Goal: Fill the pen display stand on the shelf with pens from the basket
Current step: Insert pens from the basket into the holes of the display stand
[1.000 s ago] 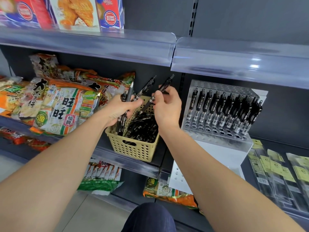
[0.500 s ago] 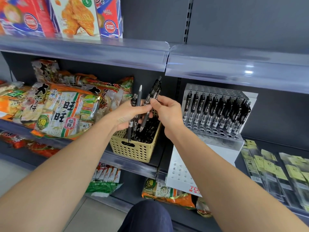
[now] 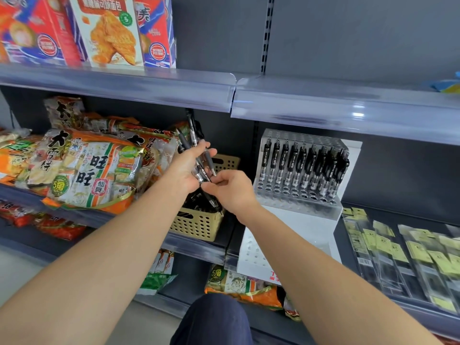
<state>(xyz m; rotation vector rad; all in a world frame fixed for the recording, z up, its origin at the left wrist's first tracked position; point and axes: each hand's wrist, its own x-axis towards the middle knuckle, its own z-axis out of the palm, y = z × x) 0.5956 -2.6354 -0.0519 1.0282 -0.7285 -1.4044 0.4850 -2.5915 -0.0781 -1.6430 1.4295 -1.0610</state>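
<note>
The shelf (image 3: 196,244) runs across the view below both hands, with a second shelf edge overhead carrying printed boxes (image 3: 109,31) up and to the left of the left hand. Orange snack bags (image 3: 89,170) are piled on the shelf just left of the left hand, almost at its wrist. To the right of the right hand stands the clear pen display stand (image 3: 298,204). A row of black pens (image 3: 302,165) stands upright along its back holes, while the front rows of holes nearer the right hand are bare. Farther right and lower lie flat clear packets with yellow labels (image 3: 398,255).

Directly under the two hands sits the beige perforated basket (image 3: 196,226) on the shelf, with loose black pens (image 3: 199,200) lying in it.

The left hand (image 3: 184,170) is raised above the basket with its fingers wrapped round a bundle of pens (image 3: 193,138) — the clip ends point up and lean slightly left, the tips point down toward the right hand. The right hand (image 3: 231,192) sits just below and right of the left, touching it, its fingers curled and its thumb and forefinger pinching the lower end of the bundle. How many pens are in the bundle cannot be told.
</note>
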